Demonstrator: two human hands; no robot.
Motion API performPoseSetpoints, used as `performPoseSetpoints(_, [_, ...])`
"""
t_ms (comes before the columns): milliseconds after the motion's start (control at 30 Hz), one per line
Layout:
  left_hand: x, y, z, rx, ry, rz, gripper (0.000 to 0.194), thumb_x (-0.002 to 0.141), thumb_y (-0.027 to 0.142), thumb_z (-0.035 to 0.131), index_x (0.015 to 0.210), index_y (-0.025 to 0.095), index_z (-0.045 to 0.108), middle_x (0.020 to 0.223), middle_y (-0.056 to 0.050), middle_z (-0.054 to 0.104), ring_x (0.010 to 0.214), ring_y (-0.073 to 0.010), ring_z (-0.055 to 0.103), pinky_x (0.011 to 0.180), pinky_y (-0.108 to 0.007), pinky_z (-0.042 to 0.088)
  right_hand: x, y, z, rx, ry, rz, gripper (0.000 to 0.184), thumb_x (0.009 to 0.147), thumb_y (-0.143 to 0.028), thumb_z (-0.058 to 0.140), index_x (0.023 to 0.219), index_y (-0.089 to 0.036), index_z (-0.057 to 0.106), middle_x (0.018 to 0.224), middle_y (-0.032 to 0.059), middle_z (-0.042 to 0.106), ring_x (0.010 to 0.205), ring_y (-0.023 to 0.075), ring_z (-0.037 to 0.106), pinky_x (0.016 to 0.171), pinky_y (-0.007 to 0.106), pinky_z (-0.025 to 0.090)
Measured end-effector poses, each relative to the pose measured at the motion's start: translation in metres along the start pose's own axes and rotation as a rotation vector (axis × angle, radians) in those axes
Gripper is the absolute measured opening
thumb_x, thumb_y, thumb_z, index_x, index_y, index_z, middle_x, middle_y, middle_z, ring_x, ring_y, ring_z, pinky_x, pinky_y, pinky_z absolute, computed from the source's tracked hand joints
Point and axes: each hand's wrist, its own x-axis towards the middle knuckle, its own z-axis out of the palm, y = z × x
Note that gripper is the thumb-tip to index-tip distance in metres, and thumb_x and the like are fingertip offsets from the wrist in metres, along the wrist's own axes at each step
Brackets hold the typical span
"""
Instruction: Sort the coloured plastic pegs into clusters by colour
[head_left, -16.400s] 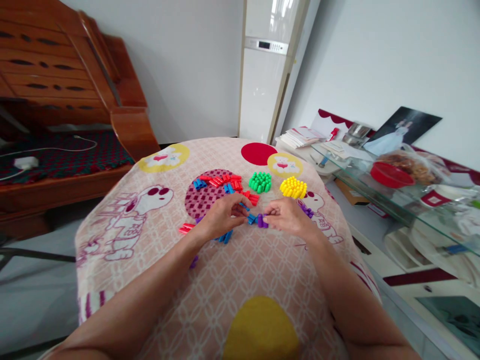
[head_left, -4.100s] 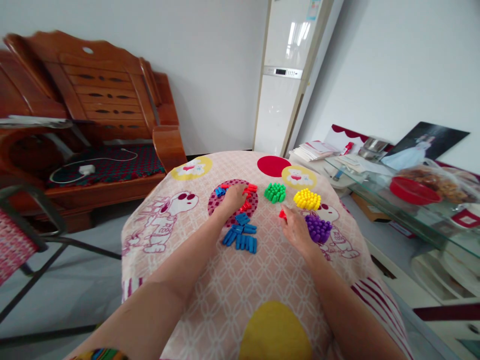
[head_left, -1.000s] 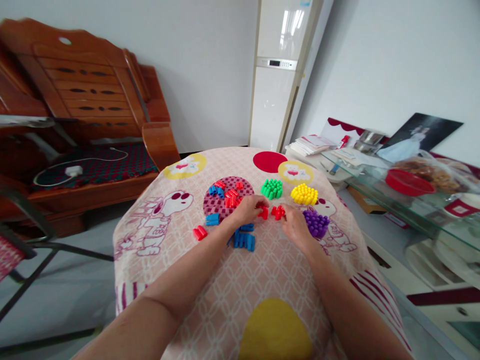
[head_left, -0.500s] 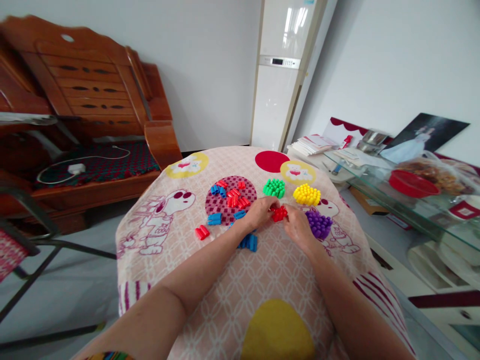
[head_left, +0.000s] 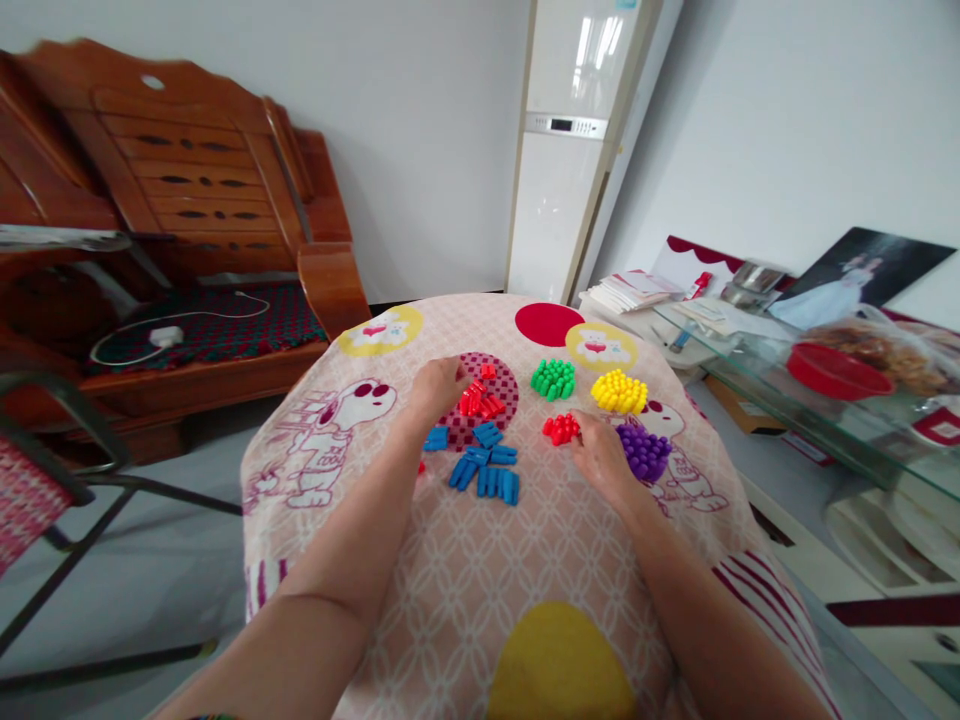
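Small plastic pegs lie sorted by colour on a table under a pink cartoon-print cloth [head_left: 540,570]. My left hand [head_left: 437,385] reaches to the loose red pegs [head_left: 480,400] on the dark dotted circle, fingers curled over them; what it grips is hidden. My right hand [head_left: 600,455] rests with its fingers against a small upright cluster of red pegs [head_left: 560,428]. Blue pegs [head_left: 484,470] lie loose between my arms. Upright clusters of green pegs [head_left: 553,378], yellow pegs [head_left: 619,391] and purple pegs [head_left: 645,452] stand to the right.
A wooden bench [head_left: 187,230] with a charger and cable stands at the left, a folding chair [head_left: 52,470] nearer. A tall white air conditioner [head_left: 559,150] stands behind the table. A glass shelf [head_left: 817,400] with papers, a red bowl and bags runs along the right.
My left hand has left the red cluster by my right hand and moved up and left to the loose red pegs. My right hand stays at the cluster.
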Motion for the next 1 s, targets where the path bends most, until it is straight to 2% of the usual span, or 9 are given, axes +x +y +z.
performPoseSetpoints(67, [0.000,-0.007,0.003,0.046,-0.088,0.006,0.022,0.083,0.034,0.062,0.089,0.016,0.071,0.090,-0.010,0.074,0.087,-0.0226,0.067,0.071,-0.027,0.047,0.000,0.000,0.000,-0.005,-0.007,0.002,0.030,0.082,-0.005,0.048,0.104,-0.013,0.067,0.092,0.0107,0.069,0.088,0.0214,0.063,0.079,0.028,0.044])
performPoseSetpoints(133, [-0.001,-0.007,0.007,0.032,-0.150,0.036,0.019,0.080,0.030,0.065,0.089,0.015,0.072,0.093,-0.009,0.074,0.088,-0.0219,0.067,0.070,-0.026,0.046,0.000,0.000,-0.001,-0.009,-0.013,0.004,0.031,0.082,-0.006,0.047,0.106,-0.012,0.067,0.094,0.0118,0.069,0.088,0.0223,0.064,0.079,0.028,0.044])
performPoseSetpoints(267, [0.000,-0.005,0.010,-0.083,-0.181,0.046,0.021,0.073,0.020,0.068,0.092,0.015,0.073,0.084,-0.005,0.073,0.077,-0.0180,0.066,0.062,-0.023,0.043,0.000,-0.001,-0.001,-0.013,-0.021,0.016,0.034,0.083,-0.005,0.046,0.109,-0.012,0.066,0.097,0.0126,0.069,0.091,0.0231,0.064,0.080,0.029,0.044])
performPoseSetpoints(367, [0.000,-0.002,0.007,-0.264,-0.192,0.120,0.022,0.072,0.019,0.064,0.091,0.015,0.075,0.072,-0.002,0.071,0.067,-0.0153,0.063,0.058,-0.022,0.042,0.000,-0.002,-0.002,-0.007,-0.013,0.021,0.033,0.083,-0.005,0.046,0.108,-0.013,0.066,0.096,0.0118,0.069,0.090,0.0223,0.064,0.081,0.028,0.044])
performPoseSetpoints(567, [-0.008,0.027,0.011,-0.688,-0.252,0.341,0.022,0.069,0.018,0.064,0.089,0.014,0.072,0.075,-0.002,0.073,0.069,-0.0141,0.067,0.063,-0.021,0.049,-0.001,-0.001,-0.001,0.012,0.008,0.001,0.033,0.082,-0.005,0.046,0.107,-0.013,0.067,0.094,0.0114,0.069,0.088,0.0218,0.064,0.080,0.029,0.045])
performPoseSetpoints(667, [-0.016,0.045,0.016,-0.723,-0.315,0.411,0.019,0.068,0.016,0.065,0.086,0.013,0.070,0.074,-0.002,0.073,0.068,-0.0137,0.067,0.063,-0.021,0.050,0.000,0.001,0.000,-0.002,0.000,-0.002,0.034,0.083,-0.006,0.046,0.110,-0.012,0.066,0.095,0.0132,0.070,0.090,0.0231,0.064,0.081,0.030,0.045])
performPoseSetpoints(767, [-0.023,0.056,0.018,-0.689,-0.323,0.480,0.018,0.067,0.014,0.066,0.085,0.012,0.070,0.075,-0.002,0.072,0.068,-0.0126,0.065,0.063,-0.020,0.048,0.000,0.002,0.001,-0.004,-0.007,0.000,0.036,0.083,-0.006,0.046,0.113,-0.011,0.065,0.098,0.0140,0.070,0.094,0.0234,0.064,0.082,0.030,0.045])
performPoseSetpoints(900, [-0.026,0.061,0.019,-0.710,-0.288,0.480,0.028,0.071,0.013,0.063,0.098,0.014,0.071,0.075,0.000,0.071,0.064,-0.0105,0.063,0.060,-0.019,0.048,0.000,0.003,0.001,0.004,-0.010,0.002,0.038,0.083,-0.007,0.045,0.116,-0.011,0.064,0.099,0.0136,0.070,0.095,0.0226,0.064,0.082,0.029,0.044])
performPoseSetpoints(1000, [-0.026,0.060,0.021,-0.777,-0.347,0.457,0.038,0.072,0.008,0.056,0.106,0.016,0.071,0.077,0.001,0.071,0.059,-0.0089,0.063,0.059,-0.018,0.049,0.000,0.002,0.001,0.005,-0.010,0.003,0.035,0.084,-0.007,0.046,0.113,-0.012,0.065,0.097,0.0133,0.070,0.093,0.0222,0.064,0.081,0.029,0.044])
